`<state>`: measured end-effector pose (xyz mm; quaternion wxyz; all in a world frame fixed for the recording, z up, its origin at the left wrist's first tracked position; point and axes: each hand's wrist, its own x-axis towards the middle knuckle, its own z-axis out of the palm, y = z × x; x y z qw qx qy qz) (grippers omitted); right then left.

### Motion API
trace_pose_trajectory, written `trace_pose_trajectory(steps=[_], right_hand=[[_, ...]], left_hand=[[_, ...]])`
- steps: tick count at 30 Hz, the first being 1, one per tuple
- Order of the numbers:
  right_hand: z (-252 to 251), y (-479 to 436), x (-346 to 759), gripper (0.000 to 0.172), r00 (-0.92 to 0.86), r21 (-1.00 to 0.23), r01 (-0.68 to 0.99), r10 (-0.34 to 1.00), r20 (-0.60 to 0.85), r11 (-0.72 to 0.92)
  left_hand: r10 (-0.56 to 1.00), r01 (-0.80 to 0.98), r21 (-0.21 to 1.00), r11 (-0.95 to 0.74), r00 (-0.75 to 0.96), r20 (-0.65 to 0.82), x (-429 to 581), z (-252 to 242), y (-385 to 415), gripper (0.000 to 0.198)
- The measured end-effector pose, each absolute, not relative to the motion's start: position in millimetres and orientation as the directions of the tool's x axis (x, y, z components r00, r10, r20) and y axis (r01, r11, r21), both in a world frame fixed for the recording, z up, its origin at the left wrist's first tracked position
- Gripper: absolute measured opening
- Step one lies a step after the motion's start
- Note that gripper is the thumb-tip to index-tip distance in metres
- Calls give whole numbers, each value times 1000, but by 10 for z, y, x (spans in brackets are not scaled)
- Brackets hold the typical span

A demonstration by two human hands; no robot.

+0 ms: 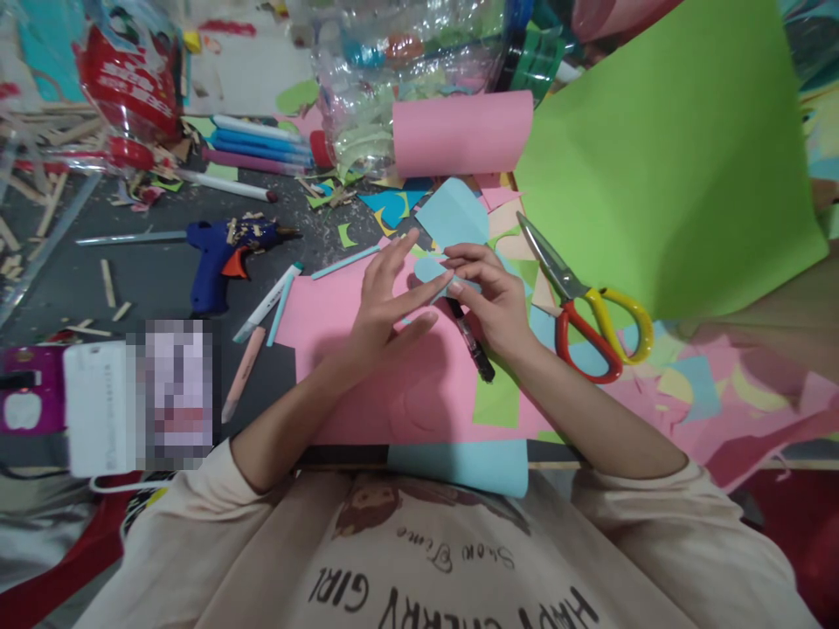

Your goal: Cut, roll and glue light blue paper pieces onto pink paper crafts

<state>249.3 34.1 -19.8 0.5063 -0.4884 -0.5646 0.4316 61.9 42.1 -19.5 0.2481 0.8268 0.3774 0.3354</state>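
My right hand (493,301) has thumb and fingers pinched on a small light blue paper piece (428,267) with a rounded end. Spread out beside it is my left hand (388,306), its index fingertip reaching the paper near my right thumb. Both hands are over a pink paper sheet (367,384). A dark pen (473,342) lies on the sheet under my right hand. Just beyond the hands is a larger light blue paper piece (455,212). To the right, scissors (577,297) with one red and one yellow handle rest on paper scraps.
A blue glue gun (213,258) and several markers (267,301) lie on the left. Behind stand clear plastic bottles (367,96) and a pink paper roll (462,134). A large green sheet (669,166) covers the right side. A light blue sheet (459,467) hangs over the near edge.
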Motion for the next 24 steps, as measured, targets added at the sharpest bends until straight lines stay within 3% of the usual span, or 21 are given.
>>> trace_pose_trajectory(steps=[6,16,24], right_hand=[[-229,364,2499,29,-2,-988,36,988,152,152],[-247,353,2507,28,-35,-991,56,992,122,124],[-269,353,2530,22,-74,-991,29,989,130,132]], left_hand=[[709,387,612,-689,534,461,647,-271,442,51],[691,449,534,-716,565,451,646,-298,426,59],[697,443,558,-702,589,409,682,-350,369,67]])
